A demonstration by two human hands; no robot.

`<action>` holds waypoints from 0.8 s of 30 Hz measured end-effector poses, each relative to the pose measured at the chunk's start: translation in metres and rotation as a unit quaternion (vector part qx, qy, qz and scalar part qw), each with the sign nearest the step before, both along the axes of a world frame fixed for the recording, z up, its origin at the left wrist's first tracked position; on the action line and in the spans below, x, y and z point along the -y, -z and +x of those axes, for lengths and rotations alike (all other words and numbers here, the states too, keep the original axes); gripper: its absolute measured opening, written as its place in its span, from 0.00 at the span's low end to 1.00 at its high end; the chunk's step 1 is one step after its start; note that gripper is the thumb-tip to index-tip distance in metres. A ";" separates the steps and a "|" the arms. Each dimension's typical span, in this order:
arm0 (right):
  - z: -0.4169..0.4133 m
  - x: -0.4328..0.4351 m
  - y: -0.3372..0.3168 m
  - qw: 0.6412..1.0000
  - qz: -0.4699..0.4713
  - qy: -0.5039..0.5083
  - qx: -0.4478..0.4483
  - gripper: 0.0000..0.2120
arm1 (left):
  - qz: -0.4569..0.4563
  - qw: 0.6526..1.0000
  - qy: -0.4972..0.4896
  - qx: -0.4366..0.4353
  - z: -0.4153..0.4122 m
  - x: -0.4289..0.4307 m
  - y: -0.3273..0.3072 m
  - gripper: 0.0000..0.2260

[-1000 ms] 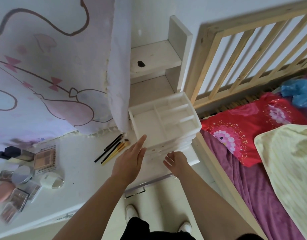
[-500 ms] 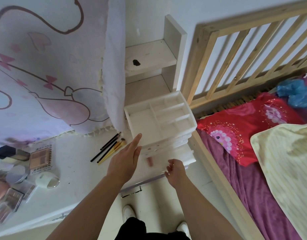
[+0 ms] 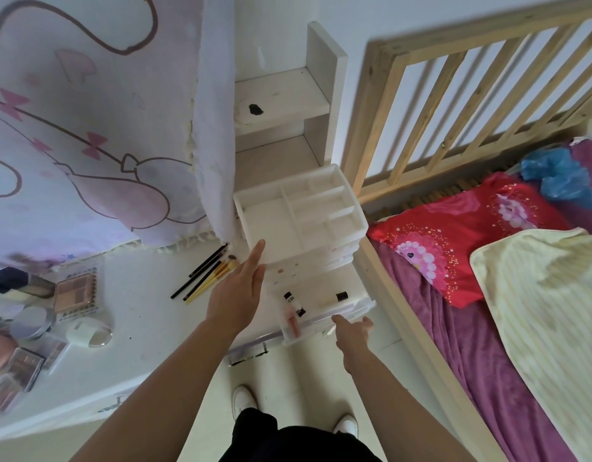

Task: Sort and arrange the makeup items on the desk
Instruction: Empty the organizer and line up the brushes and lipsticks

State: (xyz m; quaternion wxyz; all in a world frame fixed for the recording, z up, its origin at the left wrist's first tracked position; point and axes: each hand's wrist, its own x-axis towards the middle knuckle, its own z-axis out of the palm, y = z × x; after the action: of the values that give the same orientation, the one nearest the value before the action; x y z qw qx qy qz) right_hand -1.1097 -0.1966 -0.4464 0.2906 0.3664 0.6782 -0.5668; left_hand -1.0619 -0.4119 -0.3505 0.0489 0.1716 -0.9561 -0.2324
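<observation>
Palette [image 3: 75, 292] and compact [image 3: 89, 333] sit on the desk [image 3: 148, 315], well left of the organizer [image 3: 301, 211]. Brushes [image 3: 206, 275] lie just left of it. Left grip [image 3: 236, 295] released, flat fingers on the organizer's front-left corner. Bottom drawer [image 3: 351, 310] is out and holds a pink tube [image 3: 292, 320] and a dark-capped vial [image 3: 340, 296]; labels unreadable. Right grip [image 3: 353, 328] at the drawer's front lip, can't tell if grasping.

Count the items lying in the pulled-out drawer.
3: a pink tube at the drawer's front left, a small black-capped piece beside it, and a white tube with a black cap toward the right. The drawer's back, under the organizer, is hidden.
</observation>
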 end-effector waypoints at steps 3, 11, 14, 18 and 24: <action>0.004 -0.003 -0.007 0.960 0.223 -0.117 -0.126 0.35 | 0.032 0.999 -0.010 -0.017 0.001 -0.002 0.005 0.23; -0.040 -0.010 -0.002 0.659 0.371 -0.600 -0.260 0.22 | 0.069 0.994 -0.042 -0.071 0.000 -0.010 0.009 0.23; -0.054 0.001 -0.005 0.598 0.418 -0.656 -0.193 0.23 | 0.047 0.992 -0.045 -0.105 0.012 -0.014 0.012 0.20; -0.059 0.010 0.004 0.608 0.420 -0.657 -0.152 0.22 | -0.063 0.980 0.171 -0.082 0.030 -0.016 0.039 0.09; -0.059 0.010 0.001 0.744 0.322 -0.557 -0.178 0.24 | -0.090 0.943 0.295 0.125 0.006 -0.025 0.059 0.18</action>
State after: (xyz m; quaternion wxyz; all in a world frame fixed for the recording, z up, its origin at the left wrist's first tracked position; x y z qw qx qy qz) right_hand -1.1690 -0.2068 -0.4474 0.2932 -0.1127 0.9434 -0.1066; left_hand -1.0561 -0.3870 -0.4092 -0.1269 -0.0955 -0.9793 -0.1258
